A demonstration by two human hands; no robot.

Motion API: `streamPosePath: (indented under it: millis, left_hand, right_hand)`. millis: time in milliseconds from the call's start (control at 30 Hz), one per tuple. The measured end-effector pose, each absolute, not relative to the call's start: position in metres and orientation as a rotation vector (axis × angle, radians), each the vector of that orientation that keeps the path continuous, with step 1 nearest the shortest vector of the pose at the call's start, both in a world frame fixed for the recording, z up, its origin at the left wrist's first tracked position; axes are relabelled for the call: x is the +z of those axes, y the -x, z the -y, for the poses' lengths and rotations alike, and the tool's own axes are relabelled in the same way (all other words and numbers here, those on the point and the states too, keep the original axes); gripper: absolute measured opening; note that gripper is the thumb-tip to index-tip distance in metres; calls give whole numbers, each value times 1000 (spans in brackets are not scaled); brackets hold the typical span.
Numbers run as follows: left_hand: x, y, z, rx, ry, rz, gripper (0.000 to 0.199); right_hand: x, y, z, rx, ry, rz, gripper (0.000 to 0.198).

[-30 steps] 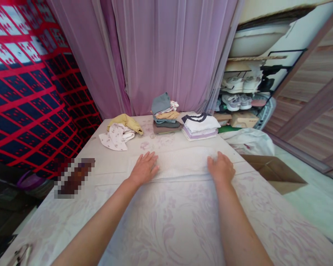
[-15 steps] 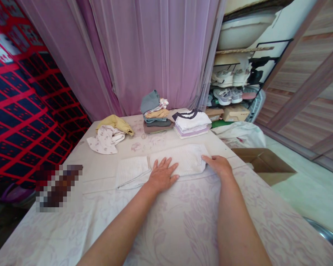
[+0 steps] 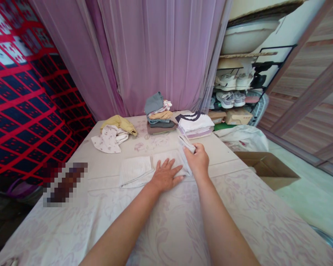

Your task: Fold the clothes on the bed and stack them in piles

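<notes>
A white ribbed garment [image 3: 135,169], folded into a long strip, lies across the table. My left hand [image 3: 165,176] rests flat on its middle with the fingers spread. At the garment's right end, my right hand [image 3: 197,158] grips the edge between thumb and fingers and holds it raised and bent over toward the left. What kind of garment it is does not show. Just beyond my right hand stands a stack of folded white and lilac clothes [image 3: 195,125], with a dark-necked white top uppermost.
A pile of folded clothes [image 3: 159,122] in grey, brown and orange stands at the back. Crumpled yellow and white clothes [image 3: 111,138] lie at the back left. Right of the table [image 3: 166,229] are an open cardboard box [image 3: 266,164], a white plastic bag [image 3: 244,136] and a shoe rack [image 3: 234,88].
My right hand has lifted the garment's right end and moved left with it, bending it upward. My left hand stays flat on the cloth. The view has shifted slightly.
</notes>
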State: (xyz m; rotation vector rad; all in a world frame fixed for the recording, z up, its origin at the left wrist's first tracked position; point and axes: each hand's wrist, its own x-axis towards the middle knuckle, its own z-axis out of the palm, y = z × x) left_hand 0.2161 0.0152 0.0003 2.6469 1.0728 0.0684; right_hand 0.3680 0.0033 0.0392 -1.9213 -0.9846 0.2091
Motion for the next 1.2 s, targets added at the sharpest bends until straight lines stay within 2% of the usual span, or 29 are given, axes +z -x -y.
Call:
streamPosePath:
  millis: [233, 467, 900, 1033, 1200]
  left_hand:
    - [19, -161, -19, 278, -2706, -1250, 38]
    - [9, -102, -18, 326, -2640, -1465, 44]
    - [-5, -102, -13, 276, -2560, -1478, 43]
    - [4, -108, -17, 339, -2477, -1517, 41]
    - [27, -139, -21, 455, -2526, -1468, 43]
  right_hand:
    - [13, -312, -5, 122, 1879, 1335, 26]
    - [-8, -290, 0, 11, 1852, 1610, 22]
    - [-10, -281, 9, -52, 1880, 1912, 26]
    - [6, -283, 9, 10, 1849, 1961, 27]
    - [27, -316, 4, -10, 1987, 1813, 37]
